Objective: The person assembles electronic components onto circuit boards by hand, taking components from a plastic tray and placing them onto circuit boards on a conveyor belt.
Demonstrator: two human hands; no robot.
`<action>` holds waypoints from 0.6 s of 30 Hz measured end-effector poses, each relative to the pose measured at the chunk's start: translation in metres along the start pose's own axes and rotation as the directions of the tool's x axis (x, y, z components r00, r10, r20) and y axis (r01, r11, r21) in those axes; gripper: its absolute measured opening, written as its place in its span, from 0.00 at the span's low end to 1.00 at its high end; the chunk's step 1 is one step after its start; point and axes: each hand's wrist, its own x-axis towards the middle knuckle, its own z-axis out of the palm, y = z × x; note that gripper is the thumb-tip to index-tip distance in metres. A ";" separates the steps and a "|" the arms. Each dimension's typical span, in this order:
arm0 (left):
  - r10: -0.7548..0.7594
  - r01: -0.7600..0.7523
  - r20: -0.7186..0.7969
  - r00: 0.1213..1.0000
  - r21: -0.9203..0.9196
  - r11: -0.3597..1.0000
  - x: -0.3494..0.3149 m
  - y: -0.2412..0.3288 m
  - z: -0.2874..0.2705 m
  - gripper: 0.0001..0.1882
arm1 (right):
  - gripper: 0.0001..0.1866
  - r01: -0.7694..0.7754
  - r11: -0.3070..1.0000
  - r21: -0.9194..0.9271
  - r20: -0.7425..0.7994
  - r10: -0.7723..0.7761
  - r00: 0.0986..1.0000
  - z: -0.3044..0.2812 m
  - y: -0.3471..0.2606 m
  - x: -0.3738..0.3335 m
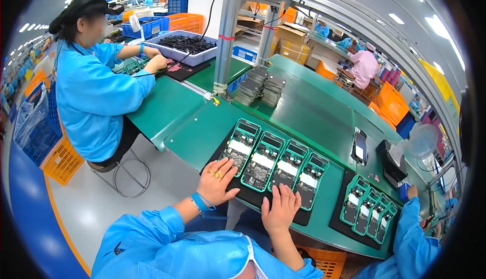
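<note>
Several green-framed phone assemblies with exposed circuit boards and white labels lie side by side on a black mat [301,217] in front of me. My left hand [216,182], wearing a gold ring and a blue wrist strap, rests with fingers stretched out over the lower end of the leftmost phone assembly [238,150]. My right hand [281,209] lies flat, its fingertips at the lower ends of the third phone assembly [289,167] and the rightmost phone assembly [309,180]. Between the hands is the second phone assembly [261,162]. Neither hand grips anything.
More phone assemblies [367,209] lie on another mat to the right, beside a person's blue sleeve [409,231]. Stacked grey plates [259,88] stand beyond a metal post [226,41]. At left, a co-worker [96,92] works near a bin of black parts [183,44].
</note>
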 end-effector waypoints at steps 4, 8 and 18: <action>-0.016 0.016 0.002 1.000 -0.002 1.000 0.000 -0.003 0.000 0.28 | 0.23 -0.011 1.000 -0.023 0.043 0.012 0.999 0.006 0.001 -0.001; -0.024 0.024 -0.007 1.000 0.008 1.000 0.003 -0.005 0.002 0.26 | 0.23 -0.015 1.000 -0.018 0.001 0.015 1.000 0.005 0.001 0.007; 0.002 -0.001 -0.031 1.000 0.006 1.000 0.008 -0.017 -0.002 0.31 | 0.27 -0.012 0.999 0.043 0.081 0.009 0.997 0.007 -0.004 0.004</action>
